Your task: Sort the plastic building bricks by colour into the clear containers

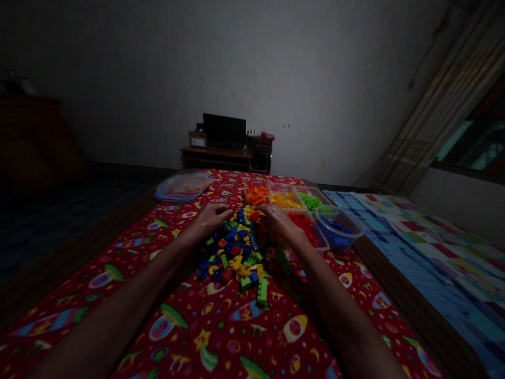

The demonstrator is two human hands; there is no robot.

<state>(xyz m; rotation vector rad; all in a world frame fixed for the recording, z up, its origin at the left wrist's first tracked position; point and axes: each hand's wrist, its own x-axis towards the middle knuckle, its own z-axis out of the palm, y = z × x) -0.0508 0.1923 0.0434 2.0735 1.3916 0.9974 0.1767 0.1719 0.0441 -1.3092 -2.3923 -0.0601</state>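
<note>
A heap of small plastic building bricks point(236, 252) in blue, yellow, red and green lies on a red patterned cloth point(221, 326). My left hand point(211, 217) rests at the heap's far left edge, fingers curled over the bricks. At the heap's far right edge my right hand point(278, 220) has its fingers bent down into the bricks. What either hand grips is hidden. Behind the heap stand clear tubs of orange bricks point(256, 195), yellow bricks point(284, 200), green bricks point(311, 201), red bricks point(305, 225) and blue bricks point(338, 227).
Stacked clear lids point(183, 187) lie at the far left of the cloth. A checked blue cover point(418, 252) spreads to the right. A low wooden stand with a dark screen point(224, 138) is against the back wall. The room is dim.
</note>
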